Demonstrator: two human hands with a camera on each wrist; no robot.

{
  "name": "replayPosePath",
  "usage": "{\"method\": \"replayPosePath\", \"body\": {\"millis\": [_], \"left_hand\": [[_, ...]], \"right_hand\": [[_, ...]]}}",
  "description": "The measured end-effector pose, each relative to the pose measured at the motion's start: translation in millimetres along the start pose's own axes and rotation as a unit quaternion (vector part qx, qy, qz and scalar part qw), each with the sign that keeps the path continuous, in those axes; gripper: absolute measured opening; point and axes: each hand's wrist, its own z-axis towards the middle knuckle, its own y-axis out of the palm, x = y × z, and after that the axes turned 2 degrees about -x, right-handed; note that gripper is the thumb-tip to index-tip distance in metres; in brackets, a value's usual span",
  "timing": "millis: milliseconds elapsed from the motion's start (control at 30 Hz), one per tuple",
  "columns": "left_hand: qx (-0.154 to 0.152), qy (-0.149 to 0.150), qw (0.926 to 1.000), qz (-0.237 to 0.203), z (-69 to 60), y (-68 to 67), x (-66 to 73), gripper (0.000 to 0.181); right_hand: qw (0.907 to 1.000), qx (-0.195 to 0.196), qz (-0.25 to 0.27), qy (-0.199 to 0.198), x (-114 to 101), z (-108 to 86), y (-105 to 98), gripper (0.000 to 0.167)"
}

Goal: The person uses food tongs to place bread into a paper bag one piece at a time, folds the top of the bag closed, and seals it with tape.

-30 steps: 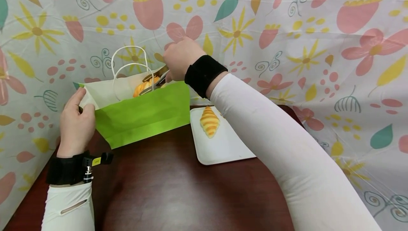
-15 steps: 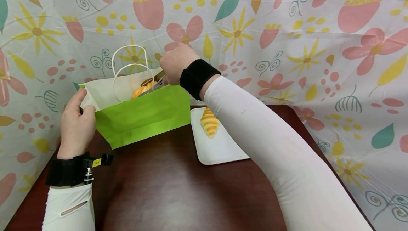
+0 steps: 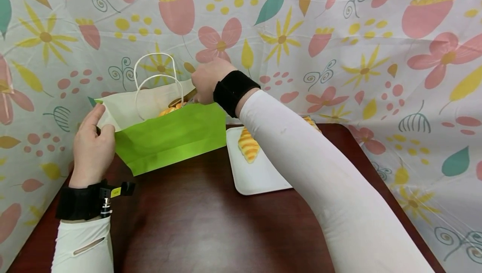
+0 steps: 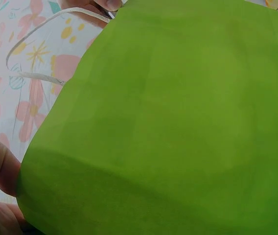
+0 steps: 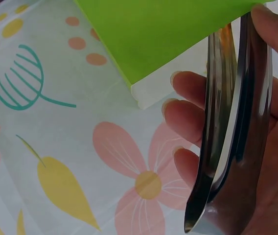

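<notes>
A green paper bag (image 3: 171, 137) with white handles and a white inside stands tilted on the table. My left hand (image 3: 92, 149) grips its left edge, thumb on the near side; the left wrist view shows that hand (image 4: 2, 181) at the green wall (image 4: 153, 112). Over the bag's right end, my right hand (image 3: 211, 79) holds metal tongs, whose arms (image 5: 256, 127) lie close together between thumb and fingers (image 5: 185, 117) in the right wrist view. Orange-yellow bread (image 3: 171, 109) shows inside the bag by the tongs, whose tips are hidden.
Right of the bag, a white tray (image 3: 246, 183) holds a striped croissant-shaped bread (image 3: 248, 146). Another piece of bread (image 3: 310, 122) shows beyond my right sleeve, which covers much of the tray. A flowered curtain (image 3: 286, 55) hangs behind the dark table (image 3: 196, 222).
My right hand has moved slightly down and left over the bag with the tongs, and less of the bread inside shows. My left hand still grips the bag's edge.
</notes>
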Motion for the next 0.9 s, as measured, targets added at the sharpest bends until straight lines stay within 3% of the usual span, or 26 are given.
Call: {"method": "replayPosePath", "body": {"millis": [467,700,900], "left_hand": [[-0.006,0.011,0.9999,0.000,1.2,-0.5,-1.1,0.067],[-0.002,0.018,0.9998,0.004,2.1,0.0,-1.8,0.067],[-0.001,0.019,0.9998,0.004,2.9,-0.5,-2.4,0.067]], "right_hand": [[0.9981,-0.033,0.040,0.032,-4.3,1.5,4.2,0.030],[0.9934,-0.051,0.084,0.060,-11.7,-0.2,3.4,0.021],[0.9906,-0.073,0.092,0.069,-14.4,0.9,4.7,0.022]]}}
